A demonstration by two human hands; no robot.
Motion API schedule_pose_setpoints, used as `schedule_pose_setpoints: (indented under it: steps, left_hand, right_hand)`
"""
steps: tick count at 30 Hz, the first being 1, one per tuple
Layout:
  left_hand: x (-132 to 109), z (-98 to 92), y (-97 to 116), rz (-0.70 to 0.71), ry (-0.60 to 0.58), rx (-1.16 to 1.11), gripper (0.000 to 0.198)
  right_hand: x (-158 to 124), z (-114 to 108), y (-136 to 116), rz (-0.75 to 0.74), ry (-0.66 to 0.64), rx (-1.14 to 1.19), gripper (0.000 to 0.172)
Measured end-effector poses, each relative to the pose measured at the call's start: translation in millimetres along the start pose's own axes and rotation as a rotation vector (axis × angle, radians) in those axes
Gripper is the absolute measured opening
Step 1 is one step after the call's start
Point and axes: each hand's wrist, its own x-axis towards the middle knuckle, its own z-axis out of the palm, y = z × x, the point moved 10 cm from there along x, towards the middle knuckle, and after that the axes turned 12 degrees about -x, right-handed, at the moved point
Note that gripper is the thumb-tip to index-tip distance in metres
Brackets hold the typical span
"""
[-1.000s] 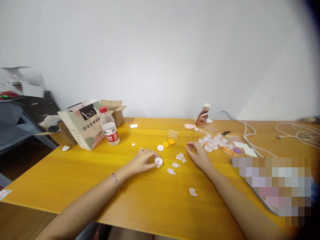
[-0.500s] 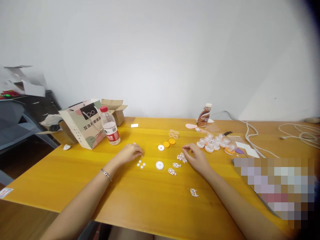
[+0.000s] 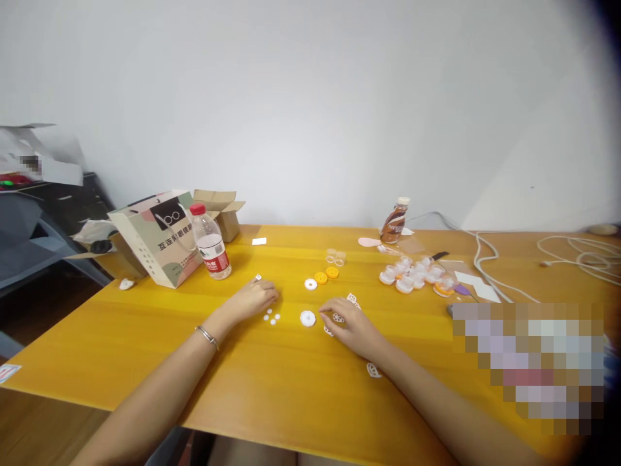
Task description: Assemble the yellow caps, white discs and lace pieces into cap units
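Note:
My left hand (image 3: 255, 299) is closed, fingertips pressed together just above several small white discs (image 3: 272, 316); anything between them is too small to make out. My right hand (image 3: 347, 320) hovers over white openwork pieces (image 3: 373, 371), its thumb and forefinger apart and nothing visible between them. A round white disc (image 3: 308, 318) lies between my hands, just left of the right fingertips. Behind it are a white ring (image 3: 310, 284), two orange rings (image 3: 321, 278) and clear rings (image 3: 334, 258).
Clear and orange round parts (image 3: 412, 275) cluster at the right, near a brown bottle (image 3: 395, 221) and white cables (image 3: 480, 259). A red-capped bottle (image 3: 212, 249), a paper bag (image 3: 167, 249) and a cardboard box (image 3: 226, 220) stand at the left. A blurred patch covers the right front.
My right hand has moved left, from beside the openwork pieces to over them and near the white disc. My left hand has stayed nearly in place.

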Motion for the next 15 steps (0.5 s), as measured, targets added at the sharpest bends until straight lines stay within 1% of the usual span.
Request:
schedule_pose_setpoints:
  steps: [2,5,7,9,11,15]
  left_hand:
    - [1.7,-3.5,6.1,0.005,0.064,-0.055,0.02]
    - [3.8,-5.6,27.2,0.051,0.161,-0.176,0.017]
    - [5.7,1.1,44.6,0.088,0.157,-0.203,0.016]
    - [7.7,9.1,57.7,0.104,0.14,-0.183,0.015]
    - [9.2,14.2,63.5,0.097,0.14,-0.152,0.016]
    - [11.3,21.8,67.4,0.11,0.119,-0.079,0.02]
  right_hand:
    - [-0.8,5.3,-10.1,-0.047,-0.042,0.0,0.018]
    - [-3.2,12.8,-22.6,-0.123,-0.092,-0.023,0.027]
    - [-4.6,17.3,-26.5,-0.159,-0.123,-0.047,0.032]
    - [-5.7,22.2,-27.3,-0.18,-0.162,-0.065,0.034]
    - [-6.2,25.5,-26.2,-0.187,-0.187,-0.072,0.036]
    - [-6.6,28.1,-24.2,-0.187,-0.196,-0.074,0.038]
